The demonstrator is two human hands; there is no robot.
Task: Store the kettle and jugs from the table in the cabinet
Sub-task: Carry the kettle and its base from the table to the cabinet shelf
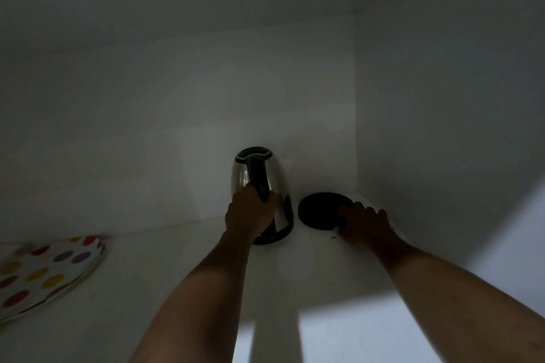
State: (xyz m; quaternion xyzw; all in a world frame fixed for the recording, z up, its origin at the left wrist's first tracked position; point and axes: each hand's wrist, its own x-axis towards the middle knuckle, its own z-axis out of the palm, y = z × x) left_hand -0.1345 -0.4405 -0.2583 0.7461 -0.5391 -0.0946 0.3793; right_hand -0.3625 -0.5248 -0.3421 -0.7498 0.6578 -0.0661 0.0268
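A shiny steel kettle [274,186] with a black lid and black handle stands upright on the white cabinet shelf [182,268], near the back wall. My left hand [250,212] is wrapped around the lower part of its handle. To its right lies the round black kettle base [321,209], flat on the shelf in the back right corner. My right hand [365,227] rests on the base's right edge, fingers curled over the rim. No jugs are in sight.
A tray or plate with coloured dots [44,274] lies on the shelf at the far left. The cabinet's right side wall [442,127] stands close to the base. The inside is dim, with light falling on the shelf's front.
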